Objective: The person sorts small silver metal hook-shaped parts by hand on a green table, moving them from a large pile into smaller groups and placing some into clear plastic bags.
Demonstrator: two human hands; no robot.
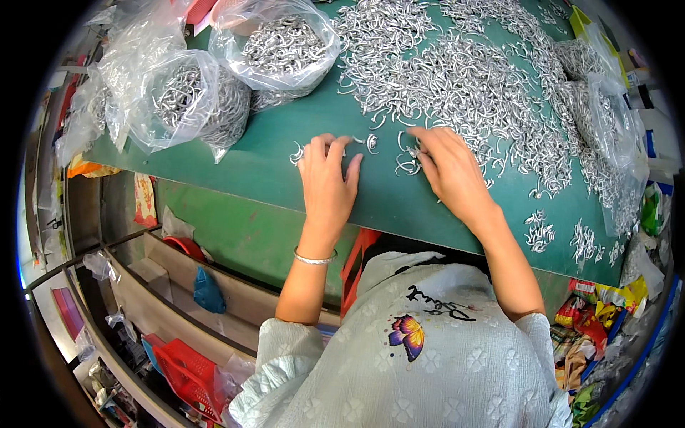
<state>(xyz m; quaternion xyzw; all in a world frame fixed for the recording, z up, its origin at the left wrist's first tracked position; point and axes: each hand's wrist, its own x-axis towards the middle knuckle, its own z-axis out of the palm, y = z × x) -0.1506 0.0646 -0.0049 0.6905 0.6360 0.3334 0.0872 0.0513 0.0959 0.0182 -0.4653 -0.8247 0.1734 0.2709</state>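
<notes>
Two clear plastic bags of small silver metal hooks sit at the far left of our green table (285, 171): one bag (193, 103) nearer us, the other bag (282, 46) just behind it, both open-topped and bulging. More clear bags (606, 114) with the same parts lie along the right edge. Colourful snack wrappers (596, 310) pile up below the table's right corner. Red plastic basket (182, 367) sits low on the left, among shelf clutter.

Our left hand (327, 182) lies flat on the table, fingers spread, fingertips touching a few loose hooks (365, 143). Our right hand (446, 167) has fingers curled together, pinching at a small cluster of hooks (408, 165) just beside the left hand; exactly how many it grips we cannot tell. A big loose heap of hooks (464, 85) covers the table beyond both hands, touching the right fingertips. Small sorted bunches (540, 232) lie right of our right forearm. Silver bangle (315, 259) on the left wrist.
</notes>
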